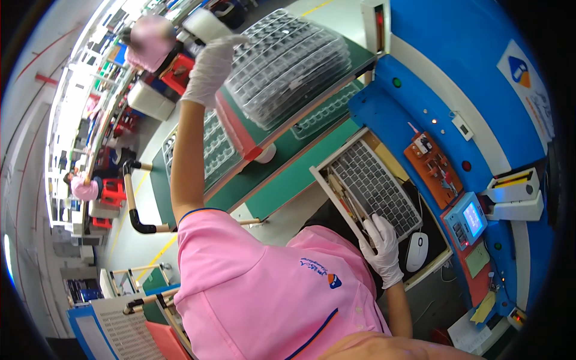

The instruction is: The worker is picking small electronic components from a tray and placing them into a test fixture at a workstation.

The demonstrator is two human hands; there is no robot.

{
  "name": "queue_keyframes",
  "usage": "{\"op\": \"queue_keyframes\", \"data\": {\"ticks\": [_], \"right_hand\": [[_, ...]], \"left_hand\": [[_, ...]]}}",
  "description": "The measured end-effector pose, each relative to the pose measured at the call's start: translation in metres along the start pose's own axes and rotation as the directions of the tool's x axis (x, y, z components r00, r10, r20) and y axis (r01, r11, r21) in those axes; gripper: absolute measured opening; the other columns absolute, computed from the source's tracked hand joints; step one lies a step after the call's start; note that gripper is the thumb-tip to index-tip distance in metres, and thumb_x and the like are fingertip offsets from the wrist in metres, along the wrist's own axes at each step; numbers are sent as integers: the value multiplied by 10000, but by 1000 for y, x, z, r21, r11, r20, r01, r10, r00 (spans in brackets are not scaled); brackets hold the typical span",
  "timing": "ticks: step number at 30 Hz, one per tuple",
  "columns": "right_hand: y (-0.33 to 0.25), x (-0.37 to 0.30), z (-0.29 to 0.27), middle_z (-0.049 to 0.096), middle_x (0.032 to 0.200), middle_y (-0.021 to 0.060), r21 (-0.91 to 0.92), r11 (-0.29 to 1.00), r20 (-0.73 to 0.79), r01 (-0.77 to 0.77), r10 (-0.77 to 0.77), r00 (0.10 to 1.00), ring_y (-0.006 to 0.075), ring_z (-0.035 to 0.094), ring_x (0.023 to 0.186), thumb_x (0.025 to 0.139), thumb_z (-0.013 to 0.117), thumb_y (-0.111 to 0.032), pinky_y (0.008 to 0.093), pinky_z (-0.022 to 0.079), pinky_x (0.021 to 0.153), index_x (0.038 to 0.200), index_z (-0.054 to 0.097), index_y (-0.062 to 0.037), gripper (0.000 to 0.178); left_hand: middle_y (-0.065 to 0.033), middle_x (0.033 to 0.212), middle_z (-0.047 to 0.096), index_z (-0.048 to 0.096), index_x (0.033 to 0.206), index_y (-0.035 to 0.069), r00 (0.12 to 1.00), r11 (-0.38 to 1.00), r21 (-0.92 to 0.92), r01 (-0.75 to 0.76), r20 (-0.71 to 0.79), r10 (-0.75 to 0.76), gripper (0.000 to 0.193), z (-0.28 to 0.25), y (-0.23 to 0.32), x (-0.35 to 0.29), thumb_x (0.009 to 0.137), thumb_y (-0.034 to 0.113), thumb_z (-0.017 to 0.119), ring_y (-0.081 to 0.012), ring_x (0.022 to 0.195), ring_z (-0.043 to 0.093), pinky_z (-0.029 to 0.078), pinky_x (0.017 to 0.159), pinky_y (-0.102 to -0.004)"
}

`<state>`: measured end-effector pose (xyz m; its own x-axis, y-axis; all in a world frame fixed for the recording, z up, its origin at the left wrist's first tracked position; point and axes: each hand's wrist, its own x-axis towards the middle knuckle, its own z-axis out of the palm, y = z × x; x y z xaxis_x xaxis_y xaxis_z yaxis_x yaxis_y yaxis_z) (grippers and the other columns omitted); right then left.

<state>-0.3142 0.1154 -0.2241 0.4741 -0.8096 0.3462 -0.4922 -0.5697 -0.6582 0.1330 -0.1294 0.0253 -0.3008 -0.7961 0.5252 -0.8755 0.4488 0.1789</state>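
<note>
My left hand point(211, 67), in a white glove, is raised at the far end of my outstretched arm. Its fingers reach rightward to the edge of a tall stack of clear plastic trays point(294, 66) and show nothing held; the fingertips are partly hard to make out. My right hand point(383, 251), also gloved, rests with fingers apart at the near corner of a grey keyboard point(377, 186). The keyboard lies in a pulled-out drawer point(342, 201). Beside it, slim stick-like tools lie along the drawer's side. A white mouse point(417, 252) sits just right of my right hand.
More clear trays point(217, 147) lie on the green bench point(246, 186). To the right stands a blue machine point(414, 54) with a lit screen point(471, 221) and an orange tool holder point(433, 168). A pipe-framed cart handle point(133, 204) is at left. Other people in pink work farther off.
</note>
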Motion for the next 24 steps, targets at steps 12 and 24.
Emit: {"op": "queue_keyframes", "data": {"ticks": [12,24], "right_hand": [[13,64,-67,565,1353,152,-316,946,-319,-72,-34,947,327,533,1262,883,644,26,433,433,1054,1423,450,-33,577],[81,101,-111,637,853,77,-585,803,-297,-113,-82,951,273,635,819,879,656,-72,400,501,813,1312,545,-40,448]], "left_hand": [[-255,1292,599,285,1544,254,549,517,276,811,-51,-834,701,-83,-82,-203,923,215,608,-328,977,678,549,643,-386],[-260,942,652,594,1059,-7,576,467,594,655,7,-818,310,-71,-155,-261,787,141,602,-441,880,606,478,816,-477]]}}
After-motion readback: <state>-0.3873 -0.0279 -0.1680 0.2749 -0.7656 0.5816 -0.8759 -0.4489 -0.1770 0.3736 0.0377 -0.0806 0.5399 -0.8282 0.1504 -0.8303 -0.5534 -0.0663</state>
